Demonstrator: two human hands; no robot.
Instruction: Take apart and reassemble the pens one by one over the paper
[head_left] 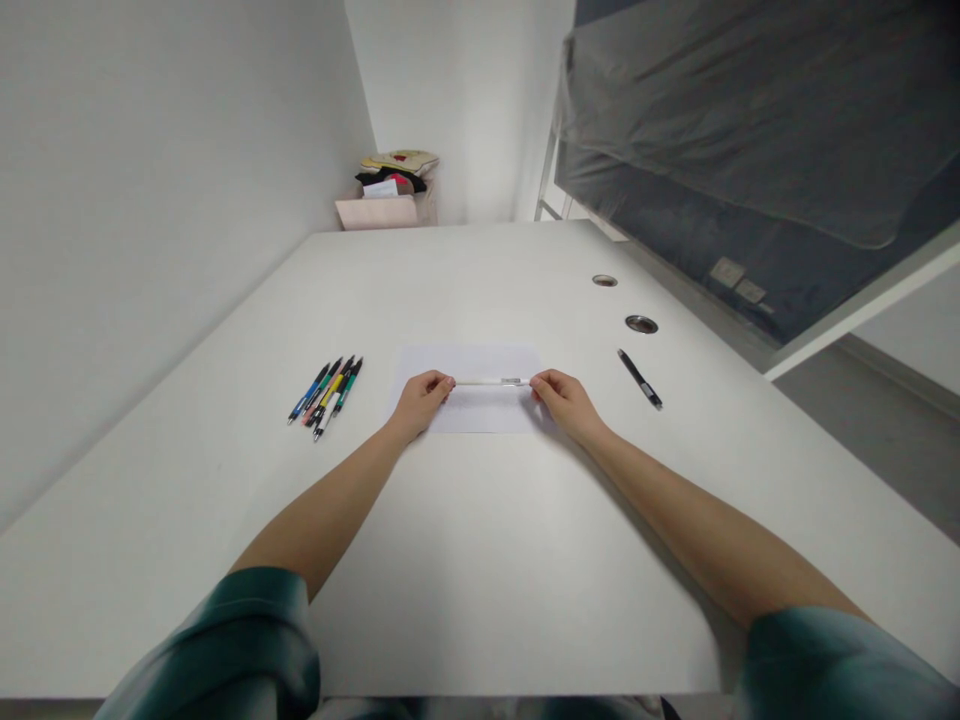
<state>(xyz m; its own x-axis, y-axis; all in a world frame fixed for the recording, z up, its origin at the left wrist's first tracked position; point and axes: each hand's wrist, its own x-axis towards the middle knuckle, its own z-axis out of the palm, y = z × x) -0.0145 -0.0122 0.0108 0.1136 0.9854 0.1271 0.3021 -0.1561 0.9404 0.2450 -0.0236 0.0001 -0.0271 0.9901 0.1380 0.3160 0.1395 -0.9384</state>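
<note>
A thin white pen-like stick point(480, 382) with a dark marking toward its right end is held level above a sheet of white paper point(480, 418). My left hand point(421, 402) pinches its left end between thumb and fingers. At the other end, my right hand point(568, 402) has it pinched in the same way. Both ends are partly covered by fingertips, so I cannot tell exactly what kind of stick it is. The paper lies flat on the white desk point(480, 560), with its side edges partly behind my hands.
Several pens point(328, 396) in different colours lie bunched left of the paper. A single black pen point(640, 378) rests on the right. Beyond it are two round desk holes point(641, 324) point(604, 281). A pink box point(377, 212) with cloth items stands at the far end.
</note>
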